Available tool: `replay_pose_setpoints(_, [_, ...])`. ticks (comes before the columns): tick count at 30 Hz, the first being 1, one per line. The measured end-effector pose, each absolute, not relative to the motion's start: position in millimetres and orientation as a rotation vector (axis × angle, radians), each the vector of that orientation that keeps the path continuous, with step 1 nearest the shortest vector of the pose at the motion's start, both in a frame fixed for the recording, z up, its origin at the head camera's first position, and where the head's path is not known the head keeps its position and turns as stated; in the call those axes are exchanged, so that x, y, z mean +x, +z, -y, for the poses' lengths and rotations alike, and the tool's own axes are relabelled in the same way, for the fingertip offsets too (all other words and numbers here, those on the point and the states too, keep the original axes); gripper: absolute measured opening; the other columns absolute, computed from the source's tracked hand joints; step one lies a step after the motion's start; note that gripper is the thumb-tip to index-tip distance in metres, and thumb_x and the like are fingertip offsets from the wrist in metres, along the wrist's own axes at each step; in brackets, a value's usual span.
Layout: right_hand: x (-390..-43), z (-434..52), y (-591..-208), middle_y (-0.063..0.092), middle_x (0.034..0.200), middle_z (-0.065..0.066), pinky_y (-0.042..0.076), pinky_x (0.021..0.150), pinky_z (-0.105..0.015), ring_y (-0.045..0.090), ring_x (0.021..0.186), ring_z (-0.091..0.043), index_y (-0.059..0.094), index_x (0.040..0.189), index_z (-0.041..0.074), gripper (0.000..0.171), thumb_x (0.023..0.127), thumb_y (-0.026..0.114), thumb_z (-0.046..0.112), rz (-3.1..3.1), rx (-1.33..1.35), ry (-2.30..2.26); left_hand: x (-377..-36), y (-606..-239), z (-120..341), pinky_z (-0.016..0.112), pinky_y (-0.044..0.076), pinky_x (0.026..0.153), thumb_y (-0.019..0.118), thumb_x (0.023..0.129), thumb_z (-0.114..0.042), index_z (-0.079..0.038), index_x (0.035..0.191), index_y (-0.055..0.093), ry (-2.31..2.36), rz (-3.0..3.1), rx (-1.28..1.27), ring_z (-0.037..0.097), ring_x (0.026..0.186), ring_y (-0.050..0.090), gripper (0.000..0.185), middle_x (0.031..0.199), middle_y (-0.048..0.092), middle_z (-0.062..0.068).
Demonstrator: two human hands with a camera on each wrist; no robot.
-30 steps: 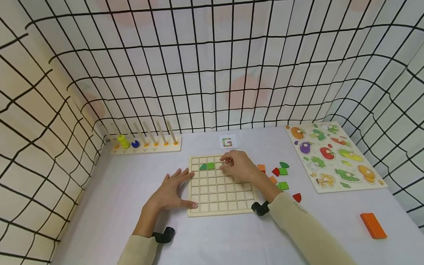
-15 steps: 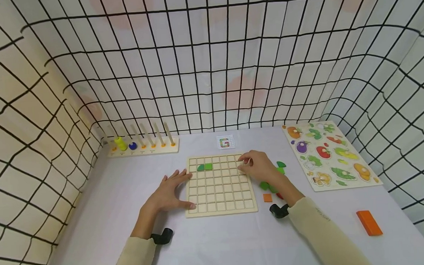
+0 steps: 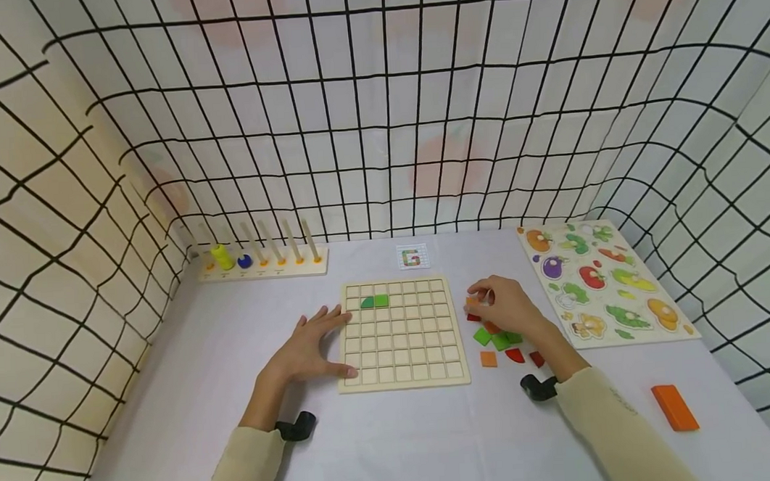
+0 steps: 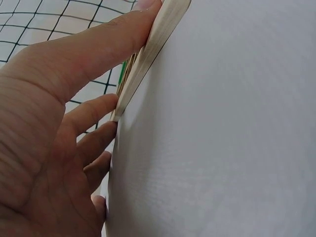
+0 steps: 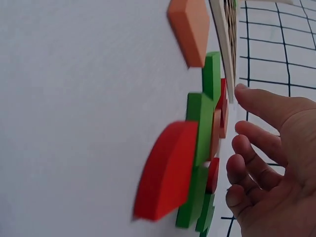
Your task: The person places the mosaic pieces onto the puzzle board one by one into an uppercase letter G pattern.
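Note:
A pale wooden grid board [image 3: 406, 345] lies in the middle of the table. In its upper left cells sit a dark green quarter-round piece [image 3: 368, 302] and a green square piece [image 3: 381, 300]. My left hand [image 3: 306, 350] rests at the board's left edge, fingers spread, thumb [image 4: 94, 52] touching the rim. To the right of the board, my right hand [image 3: 506, 307] hovers over loose pieces with its fingers bent and apart. Nothing shows between thumb and fingers in the right wrist view. Under and near it lie green squares [image 3: 499, 342], an orange square [image 3: 488, 359] and a red quarter-round piece [image 3: 514, 355].
Behind the board lies a small pattern card [image 3: 413, 256]. A peg rack [image 3: 301, 268] with yellow and blue pieces stands back left. On the right are a vegetable puzzle board [image 3: 599, 331] and an orange block [image 3: 675, 407]. Black netting [image 3: 389, 131] surrounds the table.
My right hand has moved rightward from above the board to the loose pieces beside it. The left hand stays at the board's left edge.

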State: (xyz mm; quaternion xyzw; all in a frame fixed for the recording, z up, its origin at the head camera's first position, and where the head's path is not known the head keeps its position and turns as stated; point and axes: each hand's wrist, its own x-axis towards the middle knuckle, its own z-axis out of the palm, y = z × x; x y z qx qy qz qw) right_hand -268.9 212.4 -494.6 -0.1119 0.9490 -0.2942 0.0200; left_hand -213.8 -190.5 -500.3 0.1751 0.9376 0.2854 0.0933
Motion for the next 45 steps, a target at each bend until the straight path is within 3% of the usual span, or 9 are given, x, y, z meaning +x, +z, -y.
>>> replay_pose_setpoints(4, [-267.1,-220.8,-495.7,0.063,0.096,-0.003,0.045,0.072,-0.030,0.051,0.085,-0.020,0.069,0.115,0.012,0.039,0.085,0.073,0.037,-2.948,-0.325,-0.875,-213.9,-502.8,190.1,0.055,0.002,0.122,0.084,0.056,-0.064,-0.025,0.147,0.043,0.849,-2.785,0.514,0.025,0.152,0.015,0.107,0.159,0.029,-0.003])
replay_pose_setpoints(15, [-267.9,-230.7,-495.7,0.062,0.101,-0.006,0.046,0.074,-0.031,0.050,0.087,-0.021,0.068,0.118,0.013,0.030,0.088,0.068,0.019,-2.904,-0.347,-0.827,-215.3,-500.9,189.9,0.055,0.002,0.122,0.084,0.056,-0.063,-0.026,0.148,0.043,0.830,-2.782,0.505,0.024,0.152,0.014,0.107,0.160,0.028,-0.004])
replay_pose_setpoints(29, [-269.9,-229.1,-499.4,0.065,0.103,-0.004,0.046,0.074,-0.029,0.052,0.087,-0.021,0.070,0.116,0.015,0.031,0.088,0.071,0.027,-2.906,-0.351,-0.823,-216.4,-502.3,190.9,0.054,0.002,0.122,0.084,0.057,-0.063,-0.026,0.148,0.042,0.823,-2.784,0.511,0.023,0.152,0.014,0.106,0.160,0.028,-0.004])
replay_pose_setpoints(45, [-268.4,-221.7,-491.7,0.062,0.098,-0.002,0.042,0.061,-0.027,0.048,0.080,-0.019,0.069,0.116,0.013,0.032,0.089,0.071,0.029,-2.936,-0.363,-0.941,-214.7,-502.0,189.3,0.054,0.002,0.122,0.084,0.057,-0.064,-0.026,0.148,0.042,0.811,-2.793,0.501,0.023,0.152,0.014,0.107,0.160,0.028,-0.005])
